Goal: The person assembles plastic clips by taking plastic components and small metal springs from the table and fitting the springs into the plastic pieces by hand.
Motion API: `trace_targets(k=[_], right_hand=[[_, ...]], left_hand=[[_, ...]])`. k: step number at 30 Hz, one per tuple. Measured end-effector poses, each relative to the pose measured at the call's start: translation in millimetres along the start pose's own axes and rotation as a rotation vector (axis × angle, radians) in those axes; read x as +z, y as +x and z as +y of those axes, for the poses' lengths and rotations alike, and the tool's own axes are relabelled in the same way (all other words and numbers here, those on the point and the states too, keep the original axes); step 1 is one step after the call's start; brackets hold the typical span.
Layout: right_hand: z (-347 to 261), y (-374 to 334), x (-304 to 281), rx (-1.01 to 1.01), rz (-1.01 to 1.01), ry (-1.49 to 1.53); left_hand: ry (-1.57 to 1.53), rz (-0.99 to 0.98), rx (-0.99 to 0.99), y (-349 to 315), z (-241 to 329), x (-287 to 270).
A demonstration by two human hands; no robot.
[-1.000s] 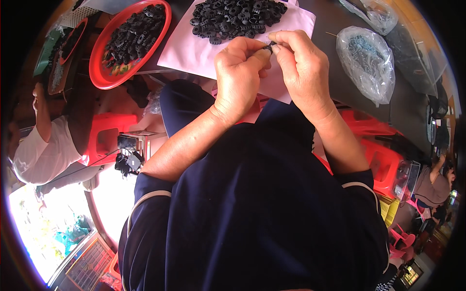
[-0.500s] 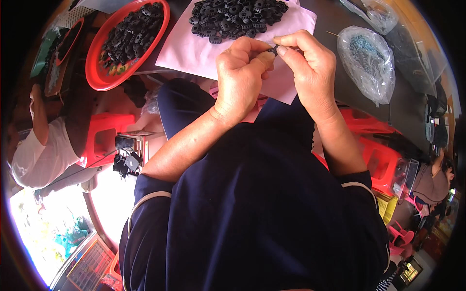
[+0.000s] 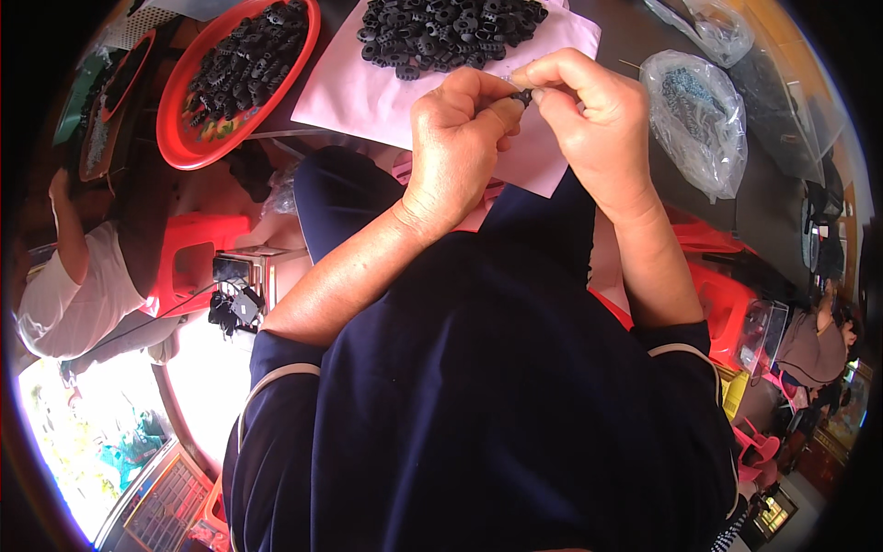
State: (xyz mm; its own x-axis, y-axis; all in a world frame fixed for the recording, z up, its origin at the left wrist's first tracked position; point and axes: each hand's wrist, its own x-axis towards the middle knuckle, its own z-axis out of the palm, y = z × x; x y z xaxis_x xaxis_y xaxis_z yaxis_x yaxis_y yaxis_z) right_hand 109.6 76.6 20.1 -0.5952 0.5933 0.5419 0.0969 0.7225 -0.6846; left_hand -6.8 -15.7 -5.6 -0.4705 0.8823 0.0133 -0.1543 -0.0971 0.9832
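Observation:
Over the pink cloth [image 3: 349,97], my left hand [image 3: 451,138] is closed, its thumb and forefinger pinching a small black plastic cord lock [image 3: 524,96]. The thumb and curled fingers of my right hand [image 3: 593,115] meet at the piece's right end in a closed pinch. Anything tinier between those fingertips is too small to make out. Beyond my hands, a heap of similar black cord locks [image 3: 446,32] lies on the cloth. To the right rests a clear plastic bag [image 3: 727,166] holding many tiny metallic bits that look like springs [image 3: 690,92].
A red oval tray [image 3: 175,152] with more black pieces sits at the left on the dark table [image 3: 676,179]. Red stools [image 3: 189,262] stand at both sides. A person in a white top [image 3: 78,304] is at the left, another person [image 3: 814,350] at the far right.
My right hand has shifted slightly to the right and its wrist has swung outward. The black piece shows a little more between the fingertips. My left hand has kept nearly the same place.

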Motion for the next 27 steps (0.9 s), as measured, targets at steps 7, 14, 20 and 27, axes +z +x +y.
trace_targets(k=[7,14,20,27], right_hand=[[5,0,7,-0.334,0.042,-0.193],[8,-5,15,-0.222,0.122,-0.116],[7,-16,14,-0.191,0.132,-0.349],[8,-28,18,-0.242,0.144,-0.33]], left_hand=[[0.039,0.042,0.081,2,-9,3],[0.005,0.069,0.126,1,-11,4],[-0.028,0.086,0.107,-1,-8,6],[-0.046,0.089,0.188,-3,-14,6]])
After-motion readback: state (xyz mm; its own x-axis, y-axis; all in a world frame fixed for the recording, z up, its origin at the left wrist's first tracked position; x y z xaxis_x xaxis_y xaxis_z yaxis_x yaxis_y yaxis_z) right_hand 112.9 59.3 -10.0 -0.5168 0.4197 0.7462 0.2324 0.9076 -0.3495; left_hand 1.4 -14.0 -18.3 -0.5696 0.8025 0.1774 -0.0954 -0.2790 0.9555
